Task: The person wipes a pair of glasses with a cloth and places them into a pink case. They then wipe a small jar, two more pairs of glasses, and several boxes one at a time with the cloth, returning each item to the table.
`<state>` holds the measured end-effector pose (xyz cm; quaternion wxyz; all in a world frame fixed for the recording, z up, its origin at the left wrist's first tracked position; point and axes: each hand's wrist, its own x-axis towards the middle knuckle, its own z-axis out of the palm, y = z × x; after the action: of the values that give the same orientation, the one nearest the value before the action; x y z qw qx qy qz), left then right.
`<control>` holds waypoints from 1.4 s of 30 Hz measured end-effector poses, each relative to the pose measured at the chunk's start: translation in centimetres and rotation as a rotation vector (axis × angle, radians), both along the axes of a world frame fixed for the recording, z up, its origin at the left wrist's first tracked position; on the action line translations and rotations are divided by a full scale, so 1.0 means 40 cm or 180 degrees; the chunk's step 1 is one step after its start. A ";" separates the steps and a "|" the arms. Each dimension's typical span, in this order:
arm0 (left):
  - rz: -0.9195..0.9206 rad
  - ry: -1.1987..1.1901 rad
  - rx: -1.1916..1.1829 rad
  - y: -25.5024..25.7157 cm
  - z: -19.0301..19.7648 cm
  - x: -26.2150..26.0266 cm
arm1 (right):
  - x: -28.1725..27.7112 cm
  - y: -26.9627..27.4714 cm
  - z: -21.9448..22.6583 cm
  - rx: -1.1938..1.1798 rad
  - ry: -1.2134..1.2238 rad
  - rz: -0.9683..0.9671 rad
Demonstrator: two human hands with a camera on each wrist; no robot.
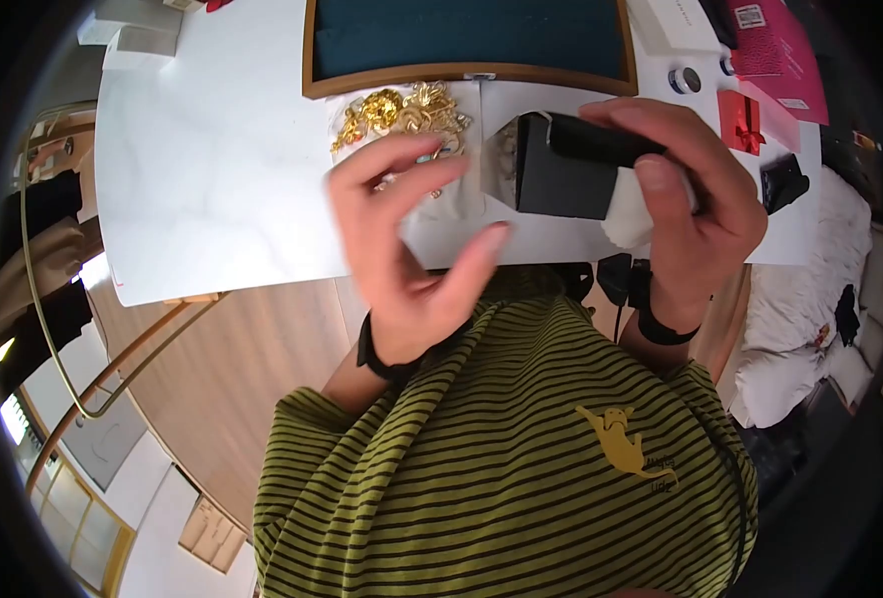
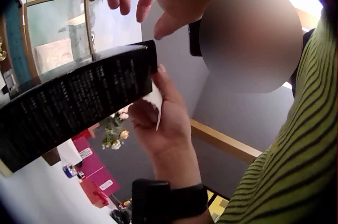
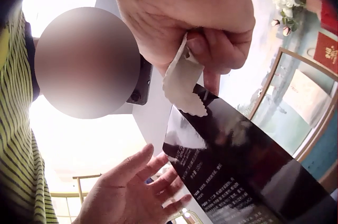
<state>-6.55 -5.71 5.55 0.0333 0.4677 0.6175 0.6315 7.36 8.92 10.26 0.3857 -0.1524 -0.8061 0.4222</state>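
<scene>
A black box (image 1: 566,171) with printed text on one side (image 2: 79,94) is held above the table by my right hand (image 1: 701,184), fingers and thumb around its end. The same hand keeps a small off-white cloth with a zigzag edge (image 3: 182,78) against the palm. My left hand (image 1: 401,244) hovers left of the box, fingers apart and slightly bent, touching nothing; it is blurred in the head view. Under and behind it, gold-coloured jewellery (image 1: 381,108) lies in a pile on a pale cloth (image 1: 456,204). What the box contains cannot be told.
A wood-framed tray with a dark teal lining (image 1: 471,45) stands at the back. To the right are a red box with a bow (image 1: 743,122), a pink bag (image 1: 775,60), a small round jar (image 1: 685,81) and a black item (image 1: 784,183). White boxes (image 1: 140,47) stand at the back left.
</scene>
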 end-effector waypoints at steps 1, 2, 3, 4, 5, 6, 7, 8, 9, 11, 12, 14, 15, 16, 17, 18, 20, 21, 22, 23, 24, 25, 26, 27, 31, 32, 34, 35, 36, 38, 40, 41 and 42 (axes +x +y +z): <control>-0.0099 0.0274 -0.0098 0.010 -0.011 0.005 | 0.002 0.000 0.001 0.0071 -0.0079 0.0044; -0.0203 0.0557 -0.0266 0.019 -0.011 0.012 | 0.003 0.000 0.001 0.0071 -0.0132 0.0055; -0.0199 0.0555 -0.0276 0.031 -0.013 0.016 | 0.004 0.001 0.001 0.0061 -0.0134 0.0060; -0.0222 0.0579 -0.0273 0.044 -0.015 0.021 | 0.006 0.002 0.000 0.0000 -0.0148 0.0039; -0.0254 0.0601 -0.0269 0.053 -0.011 0.022 | 0.009 0.001 0.001 -0.0062 -0.0164 0.0009; -0.0290 0.0673 -0.0402 0.056 -0.001 0.016 | 0.010 0.000 0.006 -0.0071 -0.0168 -0.0010; -0.0316 0.0670 -0.0411 0.054 0.005 0.010 | 0.012 -0.003 0.014 -0.0050 -0.0294 -0.0120; -0.0394 0.0671 -0.0346 0.053 0.010 0.005 | 0.015 -0.004 0.018 -0.0025 -0.0420 -0.0230; -0.0467 0.0675 -0.0274 0.054 0.011 0.003 | 0.018 -0.005 0.017 -0.0026 -0.0419 -0.0251; -0.0582 0.0599 -0.0181 0.056 0.009 0.004 | 0.022 -0.004 0.014 -0.0088 -0.0439 -0.0238; -0.0674 0.0524 -0.0091 0.056 0.007 0.004 | 0.023 -0.003 0.012 -0.0112 -0.0444 -0.0232; -0.0765 0.0456 -0.0002 0.056 0.000 -0.003 | 0.026 0.003 0.005 -0.0191 -0.0286 -0.0124; -0.1061 0.0208 0.0172 0.055 -0.009 -0.011 | 0.030 0.005 0.006 -0.0194 -0.0283 -0.0125; -0.1209 0.0079 0.0258 0.054 -0.013 -0.011 | 0.036 0.007 0.007 -0.0253 -0.0309 -0.0101; -0.1357 -0.0051 0.0342 0.054 -0.018 -0.012 | 0.040 0.007 0.008 -0.0315 -0.0338 -0.0079; -0.1368 -0.0188 0.0404 0.055 -0.021 -0.006 | 0.040 0.009 0.007 -0.0322 -0.0346 -0.0079; -0.1364 -0.0326 0.0468 0.055 -0.027 -0.008 | 0.036 0.014 0.005 -0.0207 -0.0072 0.0167; -0.1430 -0.0164 0.0520 0.054 -0.031 -0.017 | 0.035 0.015 0.013 -0.0214 -0.0074 0.0181; -0.1456 -0.0082 0.0542 0.053 -0.033 -0.020 | 0.036 0.017 0.025 -0.0024 -0.0230 0.0447; -0.1483 0.0000 0.0564 0.051 -0.034 -0.023 | 0.038 0.015 0.024 0.0059 -0.0307 0.0522; -0.1420 -0.0010 0.0598 0.050 -0.035 -0.021 | 0.040 0.013 0.023 0.0142 -0.0383 0.0598; -0.1387 -0.0015 0.0615 0.049 -0.036 -0.022 | 0.042 0.011 0.023 0.0226 -0.0455 0.0675; -0.1354 -0.0020 0.0632 0.049 -0.038 -0.022 | 0.042 0.009 0.021 0.0328 -0.0511 0.0678; -0.1332 0.0063 0.0651 0.048 -0.042 -0.022 | 0.043 0.007 0.021 0.0430 -0.0571 0.0679; -0.1318 0.0009 0.0788 0.053 -0.054 -0.012 | 0.049 0.006 0.026 0.0540 -0.0628 0.0655; -0.1322 -0.0034 0.0828 0.055 -0.053 -0.009 | 0.050 0.004 0.030 0.0623 -0.0679 0.0648; -0.1137 -0.0248 0.0901 0.058 -0.047 0.002 | 0.049 0.005 0.033 0.0707 -0.0728 0.0639; -0.1076 -0.0320 0.0926 0.059 -0.045 0.005 | 0.048 0.007 0.033 0.0734 -0.0738 0.0677; -0.1026 -0.0372 0.0902 0.058 -0.045 0.006 | 0.048 0.008 0.034 0.0747 -0.0745 0.0697; -0.0975 -0.0424 0.0876 0.058 -0.044 0.003 | 0.048 0.006 0.036 0.0782 -0.0766 0.0660; -0.1019 -0.0184 0.0810 0.059 -0.043 -0.006 | 0.049 0.004 0.034 0.0798 -0.0782 0.0608; -0.1032 -0.0105 0.0787 0.059 -0.043 -0.009 | 0.049 0.001 0.029 0.0861 -0.0755 0.0529; -0.1028 -0.0091 0.0810 0.061 -0.044 -0.010 | 0.047 0.001 0.028 0.0892 -0.0741 0.0487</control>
<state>-6.95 -3.27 3.79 0.0836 0.5520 0.4492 0.6975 9.26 8.95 11.39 0.2740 -0.0833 -0.9054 0.3134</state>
